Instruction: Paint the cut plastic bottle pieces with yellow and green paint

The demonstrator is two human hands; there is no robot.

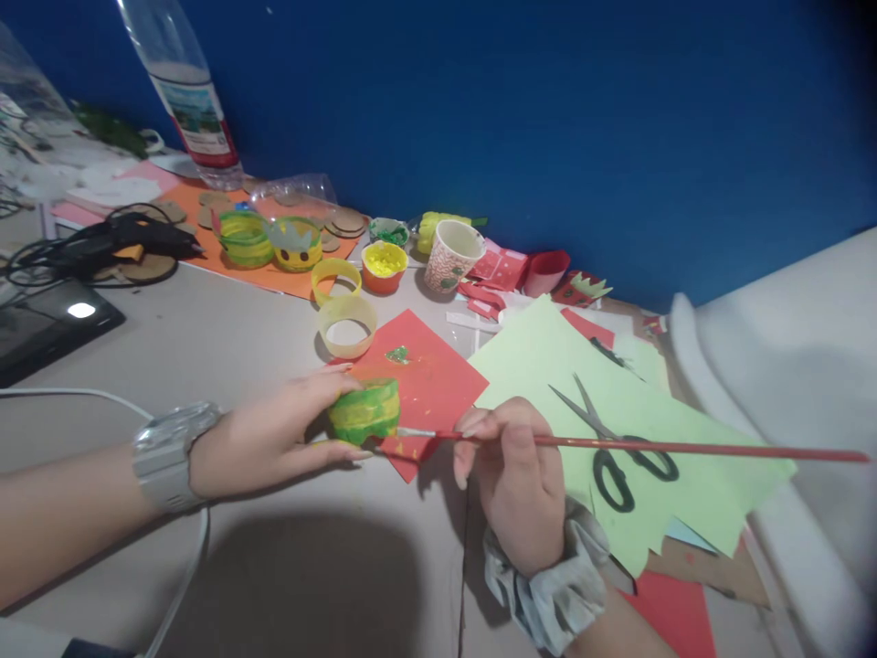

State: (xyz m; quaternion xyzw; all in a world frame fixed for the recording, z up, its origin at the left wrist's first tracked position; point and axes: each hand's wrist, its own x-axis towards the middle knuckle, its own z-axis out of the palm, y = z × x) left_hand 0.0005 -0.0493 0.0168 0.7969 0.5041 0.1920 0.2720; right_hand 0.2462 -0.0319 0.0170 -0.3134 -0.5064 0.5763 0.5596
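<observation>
My left hand (pixel 274 439) grips a short ring-shaped piece (pixel 366 411) painted in green and yellow stripes, thumb on the near side and fingers on the far side. Between the fingertips of my right hand (pixel 517 475) is a long, thin red paintbrush (pixel 617 445). Its bristle end touches or nearly touches the ring's right side; I cannot tell which. Under the ring lies a red paper square (pixel 438 375) with a dab of green paint (pixel 397 355) and some yellow smears. Two plain yellow rings, one in front (pixel 346 327) and one behind (pixel 335 281), stand just beyond.
Black-handled scissors (pixel 613 475) lie on pale green paper (pixel 534 366) at the right. Behind are a cup of yellow paint (pixel 384 265), a paper cup (pixel 452 256) and a tall bottle (pixel 195 119). Finished-looking painted rings (pixel 247 239) and a glue gun (pixel 154 236) with cable sit left.
</observation>
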